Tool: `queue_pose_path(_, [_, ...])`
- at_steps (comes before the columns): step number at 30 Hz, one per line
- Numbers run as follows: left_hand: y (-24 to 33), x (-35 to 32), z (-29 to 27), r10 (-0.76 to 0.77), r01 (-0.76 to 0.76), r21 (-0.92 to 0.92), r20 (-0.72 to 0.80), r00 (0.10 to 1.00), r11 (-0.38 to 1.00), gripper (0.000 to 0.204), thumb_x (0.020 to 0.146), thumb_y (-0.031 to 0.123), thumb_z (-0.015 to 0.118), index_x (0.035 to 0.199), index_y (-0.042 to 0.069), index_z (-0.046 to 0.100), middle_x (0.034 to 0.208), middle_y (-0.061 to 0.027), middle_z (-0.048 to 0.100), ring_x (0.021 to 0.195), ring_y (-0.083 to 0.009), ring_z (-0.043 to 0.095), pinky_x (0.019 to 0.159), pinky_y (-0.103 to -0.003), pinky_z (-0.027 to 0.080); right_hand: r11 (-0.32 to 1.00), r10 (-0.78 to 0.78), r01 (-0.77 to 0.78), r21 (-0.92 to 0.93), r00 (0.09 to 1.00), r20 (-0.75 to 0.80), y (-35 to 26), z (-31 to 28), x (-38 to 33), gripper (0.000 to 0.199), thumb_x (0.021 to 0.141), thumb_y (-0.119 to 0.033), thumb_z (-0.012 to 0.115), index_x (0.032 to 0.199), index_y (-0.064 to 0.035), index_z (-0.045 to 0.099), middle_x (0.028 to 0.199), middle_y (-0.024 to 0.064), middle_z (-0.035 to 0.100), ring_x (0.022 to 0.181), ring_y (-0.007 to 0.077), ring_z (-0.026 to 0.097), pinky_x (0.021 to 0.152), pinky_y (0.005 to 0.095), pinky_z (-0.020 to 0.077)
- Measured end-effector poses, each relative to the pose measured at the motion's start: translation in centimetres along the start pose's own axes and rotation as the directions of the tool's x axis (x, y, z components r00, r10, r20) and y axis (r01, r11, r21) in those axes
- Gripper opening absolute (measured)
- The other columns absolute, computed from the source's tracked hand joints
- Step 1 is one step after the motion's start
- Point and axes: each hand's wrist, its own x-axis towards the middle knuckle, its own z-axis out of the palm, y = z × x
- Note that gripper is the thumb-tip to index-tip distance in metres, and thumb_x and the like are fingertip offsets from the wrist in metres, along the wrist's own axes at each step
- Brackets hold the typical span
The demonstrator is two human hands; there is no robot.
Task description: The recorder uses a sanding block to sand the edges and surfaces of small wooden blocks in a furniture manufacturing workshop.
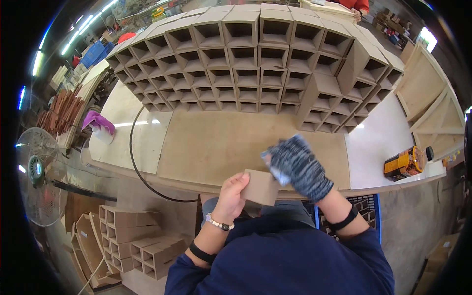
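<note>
One small brown box (260,188) is off on its own, held up on the near side of the big box stack (246,73), well apart from it, over the near edge of the workbench (211,142). From where I stand, the bare left hand (232,194) has it clamped at its left side, thumb pressed on the upturned face. The gloved right hand (297,164), between that box and the stack, is curled tight around a pale blue cloth (280,176) at the box's right end; whether cloth and box touch, I can't tell. I'd judge this to be a wiping step, done one box at a time. The next move, I'd say, calls for a firm left pinch while the cloth passes lightly over the face, then a turn to another side. A yellow-and-black container (405,163) stands right of the stack, out of the way.
</note>
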Motion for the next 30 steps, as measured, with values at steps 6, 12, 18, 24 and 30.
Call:
queue_pose_path(6, [0.1,0.6,-0.7,0.043,-0.043,-0.013,0.025,0.999,0.999,0.026,0.092,0.019,0.046,0.104,-0.002,0.055,0.098,-0.0086,0.061,0.087,-0.0145,0.059,0.079,-0.028,0.046,0.994,-0.082,0.087,0.070,0.994,-0.072,-2.8,-1.7,-0.2,0.031,0.080,-0.015,0.054,0.110,-0.0151,0.053,0.109,0.0078,0.056,0.102,0.0284,0.053,0.089,0.0441,0.0390])
queue_pose_path(12, [0.5,0.1,-0.3,0.076,-0.061,-0.132,0.109,0.991,0.989,0.024,0.091,0.016,0.047,0.107,-0.001,0.053,0.101,-0.0090,0.060,0.092,-0.0158,0.058,0.084,-0.030,0.045,0.970,0.242,-0.237,0.048,0.956,-0.164,0.9,1.6,-1.7,0.043,0.076,-0.008,0.056,0.118,-0.0076,0.049,0.116,0.0129,0.053,0.110,0.0282,0.049,0.097,0.0434,0.0344])
queue_pose_path(18, [0.0,0.6,-1.0,0.166,-0.162,-0.039,0.194,0.967,0.986,0.032,0.082,0.008,0.059,0.112,0.000,0.051,0.108,-0.0098,0.058,0.102,-0.0182,0.055,0.090,-0.033,0.042,0.931,0.149,-0.019,0.365,0.931,-0.332,-3.4,-0.4,-0.2,0.047,0.077,-0.003,0.053,0.123,-0.0070,0.046,0.119,0.0141,0.052,0.107,0.0300,0.051,0.094,0.0400,0.0385])
queue_pose_path(24, [-0.7,0.2,-1.4,0.146,-0.120,-0.140,0.193,0.970,0.983,0.038,0.081,0.006,0.061,0.116,0.000,0.050,0.110,-0.0072,0.057,0.105,-0.0153,0.052,0.091,-0.030,0.040,0.978,0.210,-0.210,-0.016,0.977,-0.024,0.8,3.6,-2.5,0.041,0.079,-0.007,0.053,0.120,-0.0099,0.050,0.116,0.0152,0.054,0.105,0.0311,0.052,0.093,0.0402,0.0389])
queue_pose_path(30, [-0.3,0.5,-1.5,0.219,-0.211,-0.063,0.219,0.951,0.976,0.037,0.080,0.005,0.060,0.116,0.000,0.050,0.113,-0.0084,0.056,0.106,-0.0170,0.052,0.093,-0.031,0.039,0.972,0.021,0.061,0.228,0.940,-0.341,-2.5,-0.2,0.3,0.039,0.080,-0.006,0.051,0.118,-0.0100,0.049,0.112,0.0139,0.055,0.101,0.0286,0.052,0.087,0.0399,0.0412])
